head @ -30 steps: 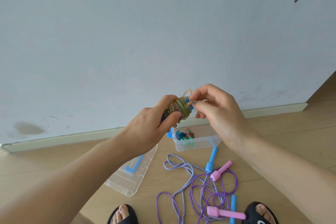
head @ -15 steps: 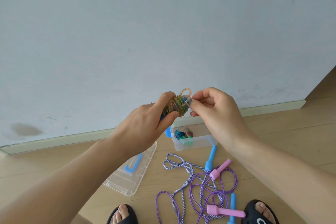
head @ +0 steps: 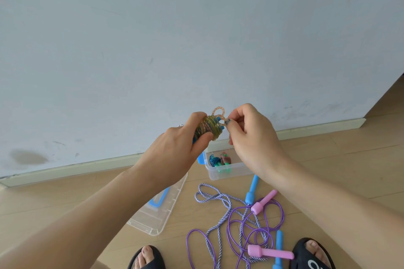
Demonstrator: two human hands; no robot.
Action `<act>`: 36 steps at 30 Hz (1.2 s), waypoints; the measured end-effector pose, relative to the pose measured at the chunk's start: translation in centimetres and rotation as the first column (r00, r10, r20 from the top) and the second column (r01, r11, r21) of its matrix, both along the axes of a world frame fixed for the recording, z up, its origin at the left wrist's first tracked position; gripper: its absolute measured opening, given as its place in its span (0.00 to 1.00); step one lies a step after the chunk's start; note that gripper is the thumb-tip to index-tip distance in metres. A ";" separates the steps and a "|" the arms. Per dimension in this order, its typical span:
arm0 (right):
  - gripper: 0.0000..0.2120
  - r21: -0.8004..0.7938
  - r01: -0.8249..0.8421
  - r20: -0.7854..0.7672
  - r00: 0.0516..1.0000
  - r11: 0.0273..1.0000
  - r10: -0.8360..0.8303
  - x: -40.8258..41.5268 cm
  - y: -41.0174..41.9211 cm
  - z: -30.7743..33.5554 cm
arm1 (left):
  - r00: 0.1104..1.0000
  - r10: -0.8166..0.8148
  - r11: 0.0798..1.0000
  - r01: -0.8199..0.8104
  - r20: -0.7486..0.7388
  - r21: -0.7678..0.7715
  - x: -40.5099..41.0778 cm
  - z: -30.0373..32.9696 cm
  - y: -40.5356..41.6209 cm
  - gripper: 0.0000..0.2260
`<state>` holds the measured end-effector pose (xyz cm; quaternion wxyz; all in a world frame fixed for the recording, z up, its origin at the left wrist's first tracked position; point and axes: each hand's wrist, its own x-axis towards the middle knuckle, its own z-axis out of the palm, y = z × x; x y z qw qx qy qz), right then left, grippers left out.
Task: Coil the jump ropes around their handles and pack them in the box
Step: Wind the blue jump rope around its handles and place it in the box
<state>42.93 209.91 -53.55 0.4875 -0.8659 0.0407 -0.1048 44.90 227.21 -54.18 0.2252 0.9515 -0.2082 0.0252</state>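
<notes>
My left hand (head: 175, 150) grips a jump rope coiled into a tight yellow-green bundle (head: 208, 129) around blue handles, held up in front of the wall. My right hand (head: 251, 135) pinches the rope's loose end, which forms small orange loops (head: 218, 112) at the bundle's top. Below, a clear plastic box (head: 227, 171) on the floor holds two coiled ropes (head: 219, 160). On the floor lie a loose purple rope with pink handles (head: 270, 253) and a striped rope with blue handles (head: 251, 190), tangled together.
The box's clear lid (head: 153, 220) with a blue latch lies on the wooden floor to the left of the box. My feet in black sandals (head: 310, 255) stand at the bottom edge. A pale wall and skirting board run behind everything.
The right hand has pulled the rope's end into a second small loop beside the first. Both hands stay at the bundle, almost unmoved.
</notes>
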 end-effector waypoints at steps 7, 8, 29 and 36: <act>0.05 0.204 -0.018 -0.029 0.999 0.979 0.024 1.3 0.2 0.7 | 0.999 0.030 1.000 -0.030 0.030 0.007 0.2 0.0 0.0 0.16; 0.05 0.314 0.003 -0.090 0.996 0.949 0.027 1.6 0.2 0.8 | 0.999 0.039 0.999 -0.040 -0.005 -0.022 0.4 -0.1 0.1 0.17; 0.04 0.796 0.124 -0.437 0.796 0.593 0.419 3.2 -2.5 1.2 | 0.998 0.032 0.999 -0.030 -0.050 0.040 1.2 -0.6 0.3 0.16; 0.07 0.777 -0.041 -0.330 0.824 0.629 0.461 3.3 -3.4 0.9 | 0.983 0.027 0.995 -0.044 -0.184 -0.090 2.2 -0.4 0.4 0.18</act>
